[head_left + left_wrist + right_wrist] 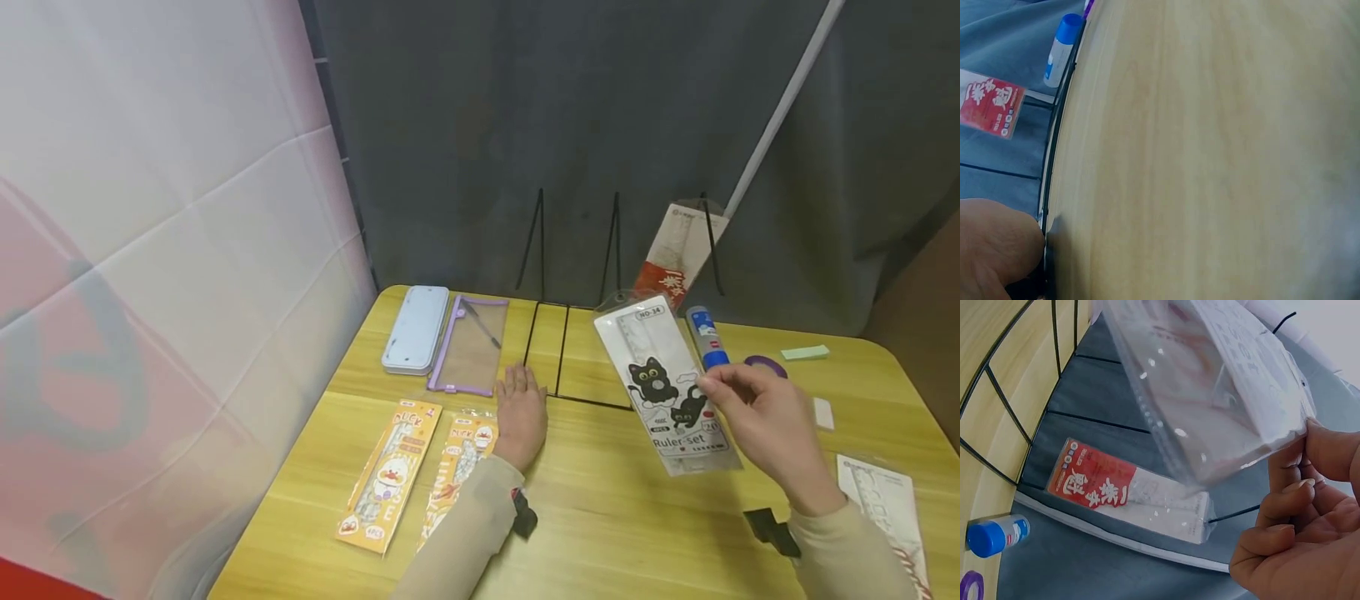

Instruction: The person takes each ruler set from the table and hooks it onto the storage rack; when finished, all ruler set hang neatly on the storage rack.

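Observation:
My right hand (772, 425) pinches the side edge of a ruler set (663, 396) in a clear packet, its card printed with black cats. The packet is held up, tilted, over the table; the right wrist view shows its shiny back between thumb and fingers. My left hand (521, 417) lies with fingers straight on the table, fingertips at the left of a black wire rack's base (562, 350). A red and white ruler packet (686, 246) hangs from the rack's rightmost prong, also seen as a hanging packet (1125, 490) in the right wrist view.
Left of the rack lie a pale tin case (417, 329) and a purple-edged mesh pouch (476, 346) with a pen. Two orange duck packets (390, 479) lie in front. At right are a glue stick (707, 337), purple tape roll (767, 364), green block (805, 353) and white ruler packet (881, 508).

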The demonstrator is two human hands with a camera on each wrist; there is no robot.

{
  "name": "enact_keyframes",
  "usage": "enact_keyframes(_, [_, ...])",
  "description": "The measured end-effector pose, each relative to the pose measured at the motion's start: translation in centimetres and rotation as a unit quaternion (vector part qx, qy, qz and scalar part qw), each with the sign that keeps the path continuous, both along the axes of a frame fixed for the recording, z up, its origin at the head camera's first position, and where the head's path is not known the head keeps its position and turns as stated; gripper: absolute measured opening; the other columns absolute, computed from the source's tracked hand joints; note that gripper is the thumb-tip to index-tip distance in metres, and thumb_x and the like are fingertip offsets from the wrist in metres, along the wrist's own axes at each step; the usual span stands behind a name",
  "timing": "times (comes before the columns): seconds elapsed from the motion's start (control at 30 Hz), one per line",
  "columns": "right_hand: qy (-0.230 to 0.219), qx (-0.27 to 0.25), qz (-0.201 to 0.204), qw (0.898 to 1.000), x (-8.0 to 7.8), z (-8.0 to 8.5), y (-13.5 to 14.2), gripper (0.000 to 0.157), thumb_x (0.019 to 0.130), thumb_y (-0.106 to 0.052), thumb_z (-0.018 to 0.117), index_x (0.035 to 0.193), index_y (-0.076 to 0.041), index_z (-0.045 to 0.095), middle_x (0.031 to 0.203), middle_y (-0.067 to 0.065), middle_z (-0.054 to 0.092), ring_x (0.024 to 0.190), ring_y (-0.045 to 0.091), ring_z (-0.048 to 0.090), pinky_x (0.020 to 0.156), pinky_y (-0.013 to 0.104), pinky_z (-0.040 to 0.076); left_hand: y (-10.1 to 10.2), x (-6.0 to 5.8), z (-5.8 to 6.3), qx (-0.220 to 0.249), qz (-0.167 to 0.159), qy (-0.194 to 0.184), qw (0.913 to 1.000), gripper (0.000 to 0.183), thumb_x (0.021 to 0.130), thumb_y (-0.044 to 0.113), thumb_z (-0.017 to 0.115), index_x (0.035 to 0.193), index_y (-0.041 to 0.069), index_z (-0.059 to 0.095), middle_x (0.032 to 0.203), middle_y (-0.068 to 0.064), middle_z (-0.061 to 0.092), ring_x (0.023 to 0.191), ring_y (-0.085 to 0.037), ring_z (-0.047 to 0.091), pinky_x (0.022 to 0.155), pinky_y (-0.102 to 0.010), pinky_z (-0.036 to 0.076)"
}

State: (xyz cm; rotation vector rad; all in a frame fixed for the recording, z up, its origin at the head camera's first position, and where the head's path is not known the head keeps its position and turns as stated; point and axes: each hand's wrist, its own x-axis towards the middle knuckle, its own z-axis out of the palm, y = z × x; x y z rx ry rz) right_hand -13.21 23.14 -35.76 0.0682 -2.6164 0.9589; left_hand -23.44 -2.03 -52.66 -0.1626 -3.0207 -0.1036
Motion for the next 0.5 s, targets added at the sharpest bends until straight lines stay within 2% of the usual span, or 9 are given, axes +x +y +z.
enact_keyframes(0.3, [-0.03,-0.027,-0.019,0.999,-2.3,-0.1,-0.5,0.037,0.091,-0.042,0.056,0.095,-0.007,0.067,0.081,0.008,0.063,0.069,0.018,0.05,0.054,0.022,0.041,0.1,0.0,0.0,0.008,0.003,-0.004,1.0,0.054,0.101,0.036,0.032,0.142,0.0,0.032,0.15,-0.015,0.027,0.138,-0.032,0.022,0.111,-0.047,0.021])
enact_keyframes(0.4, [-0.024,-0.041,-0.026,0.999,-3.5,-0.1,-0.7,0.039,0.091,-0.042,0.056,0.098,-0.005,0.067,0.084,0.01,0.064,0.07,0.019,0.051,0.055,0.02,0.042,0.1,-0.1,0.0,0.003,0.004,-0.008,1.0,0.055,0.102,0.037,0.031,0.143,0.0,0.031,0.15,-0.014,0.026,0.138,-0.032,0.021,0.111,-0.047,0.02])
enact_keyframes(0.5, [0.002,-0.05,-0.032,0.998,-5.0,-0.3,-0.8,0.038,0.091,-0.04,0.056,0.099,-0.004,0.067,0.083,0.011,0.065,0.069,0.017,0.051,0.054,0.02,0.041,0.0,-0.1,0.0,0.003,0.003,-0.012,0.9999,0.055,0.102,0.037,0.03,0.143,0.001,0.029,0.151,-0.014,0.025,0.139,-0.032,0.02,0.112,-0.047,0.019])
